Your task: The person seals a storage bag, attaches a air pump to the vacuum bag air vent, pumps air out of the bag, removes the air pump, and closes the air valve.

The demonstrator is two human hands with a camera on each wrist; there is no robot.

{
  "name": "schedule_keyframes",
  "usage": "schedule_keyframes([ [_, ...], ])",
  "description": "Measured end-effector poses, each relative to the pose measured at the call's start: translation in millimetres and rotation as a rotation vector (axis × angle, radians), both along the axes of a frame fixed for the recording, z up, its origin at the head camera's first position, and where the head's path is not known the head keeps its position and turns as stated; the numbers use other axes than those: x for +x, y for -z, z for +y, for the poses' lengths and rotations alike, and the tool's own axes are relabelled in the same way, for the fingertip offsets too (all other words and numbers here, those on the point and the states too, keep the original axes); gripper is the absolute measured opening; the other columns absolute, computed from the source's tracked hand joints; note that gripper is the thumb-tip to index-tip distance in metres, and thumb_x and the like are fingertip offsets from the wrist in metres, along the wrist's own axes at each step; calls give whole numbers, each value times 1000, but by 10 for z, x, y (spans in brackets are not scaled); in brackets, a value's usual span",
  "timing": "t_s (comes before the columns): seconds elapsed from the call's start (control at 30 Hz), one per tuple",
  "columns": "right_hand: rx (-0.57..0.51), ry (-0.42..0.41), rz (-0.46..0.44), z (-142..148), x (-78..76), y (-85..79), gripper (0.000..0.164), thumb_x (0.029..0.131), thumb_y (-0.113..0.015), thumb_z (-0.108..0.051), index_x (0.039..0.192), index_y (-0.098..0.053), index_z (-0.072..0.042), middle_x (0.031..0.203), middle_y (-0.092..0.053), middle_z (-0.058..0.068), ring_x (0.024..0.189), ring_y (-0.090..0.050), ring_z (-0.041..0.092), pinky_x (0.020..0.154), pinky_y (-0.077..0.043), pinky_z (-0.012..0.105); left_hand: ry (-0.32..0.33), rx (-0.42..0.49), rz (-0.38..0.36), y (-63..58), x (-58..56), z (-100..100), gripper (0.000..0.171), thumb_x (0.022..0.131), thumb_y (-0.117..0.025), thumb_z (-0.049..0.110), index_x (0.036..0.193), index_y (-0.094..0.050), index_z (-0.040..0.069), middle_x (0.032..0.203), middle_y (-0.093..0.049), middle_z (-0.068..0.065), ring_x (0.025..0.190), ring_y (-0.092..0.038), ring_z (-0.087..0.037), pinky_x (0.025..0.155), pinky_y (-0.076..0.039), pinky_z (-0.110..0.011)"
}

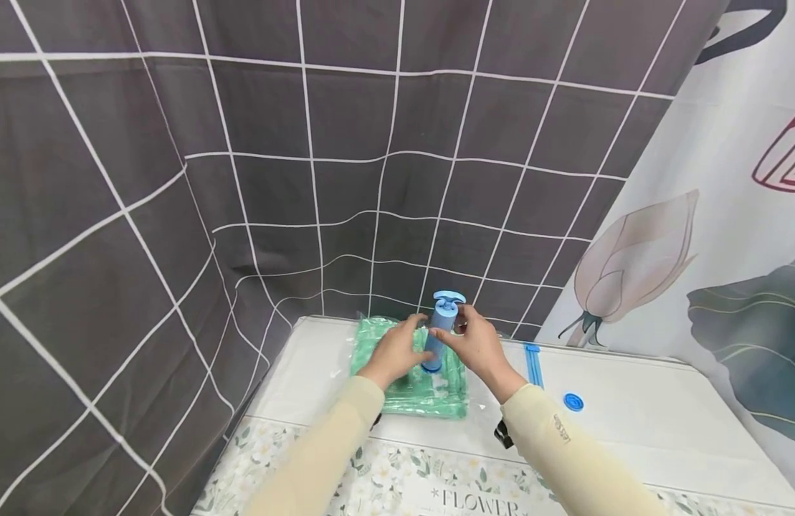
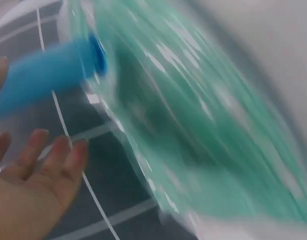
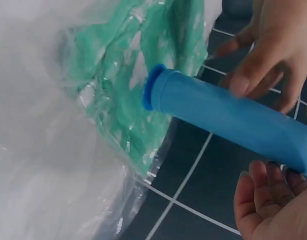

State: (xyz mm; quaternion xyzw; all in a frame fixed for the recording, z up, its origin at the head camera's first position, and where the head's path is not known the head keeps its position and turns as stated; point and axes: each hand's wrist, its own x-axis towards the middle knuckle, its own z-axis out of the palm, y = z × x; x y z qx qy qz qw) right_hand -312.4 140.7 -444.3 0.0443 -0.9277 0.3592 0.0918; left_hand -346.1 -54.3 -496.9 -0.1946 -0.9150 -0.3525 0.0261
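A blue hand pump (image 1: 441,330) with a T-shaped handle stands upright on a clear plastic bag (image 1: 418,410) with green folded contents. My right hand (image 1: 481,350) holds the pump's barrel, thumb on the near side and fingers behind. On the other side my left hand (image 1: 395,356) is beside the barrel with its fingers spread. The left wrist view shows a gap between those fingers (image 2: 48,160) and the pump (image 2: 48,75). In the right wrist view the pump's dark blue base ring (image 3: 154,87) is against the bag (image 3: 118,85).
Right of the bag, a blue strip (image 1: 533,365) and a round blue cap (image 1: 573,401) lie on the white tabletop (image 1: 636,423). A dark grid-patterned curtain (image 1: 345,186) hangs right behind the table, with a floral-print curtain (image 1: 662,272) at the right.
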Motion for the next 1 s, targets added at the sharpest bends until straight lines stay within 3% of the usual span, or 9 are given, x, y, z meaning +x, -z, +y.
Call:
schedule_keyframes([
  [0.13, -19, 14, -17, -27, -13, 67, 68, 105, -83, -37, 153, -56, 3, 136, -76, 23, 127, -75, 40, 108, -65, 58, -76, -161, 17, 22, -51, -434, 88, 92, -95, 43, 166, -55, 19, 167, -62, -20, 152, -60, -50, 122, -56, -69],
  [0.3, -38, 58, -39, -63, -38, 165, 68, 105, -83, -39, 151, -57, 3, 136, -75, 25, 120, -73, 37, 102, -64, 57, -91, -281, -146, 121, -88, -863, 106, 78, -103, 44, 168, -54, 18, 178, -43, -30, 160, -47, -58, 127, -47, -76],
  [0.4, -23, 90, -49, -95, -52, 222, 69, 104, -83, -43, 151, -59, 2, 136, -76, 25, 119, -76, 38, 98, -66, 57, -52, -313, -169, 462, -243, -978, 116, 68, -105, 44, 169, -54, 19, 179, -40, -29, 161, -45, -57, 129, -47, -74],
  [0.5, 18, 109, -31, -136, -78, 253, 68, 103, -84, -47, 147, -62, 0, 131, -79, 24, 114, -79, 38, 91, -68, 57, -15, -356, -109, 883, -497, -1039, 119, 62, -104, 47, 167, -57, 22, 179, -44, -24, 163, -46, -52, 130, -48, -69],
  [0.53, 36, 113, -15, -149, -89, 252, 68, 102, -84, -48, 145, -63, 0, 127, -80, 23, 110, -80, 38, 88, -68, 57, -10, -367, -90, 958, -553, -1047, 118, 61, -104, 48, 167, -57, 22, 179, -44, -23, 164, -45, -50, 131, -48, -67],
  [0.63, 77, 132, 28, -178, -115, 237, 65, 101, -86, -48, 139, -66, 1, 116, -81, 21, 98, -80, 35, 80, -67, 55, -20, -383, -105, 760, -479, -981, 112, 62, -103, 39, 163, -61, 15, 177, -49, -22, 166, -45, -45, 135, -44, -62],
  [0.77, 105, 142, 49, -192, -123, 200, 64, 99, -89, -47, 134, -68, 2, 104, -79, 18, 87, -75, 31, 72, -63, 50, -47, -353, -203, 243, -163, -862, 105, 65, -101, 24, 161, -61, 5, 174, -54, -22, 166, -48, -42, 140, -39, -57],
  [0.9, 131, 118, 63, -176, -113, 164, 61, 99, -88, -47, 130, -69, 1, 98, -77, 15, 80, -71, 27, 65, -58, 42, -42, -368, -217, 124, -91, -835, 102, 68, -99, 22, 162, -61, 5, 173, -56, -20, 165, -51, -40, 140, -39, -55],
  [1.0, 154, 80, 85, -139, -129, 162, 55, 100, -88, -44, 126, -70, 0, 95, -77, 15, 79, -71, 27, 64, -57, 42, -34, -376, -209, 147, -110, -834, 102, 70, -100, 21, 162, -60, 5, 173, -56, -20, 164, -51, -41, 140, -39, -55],
])
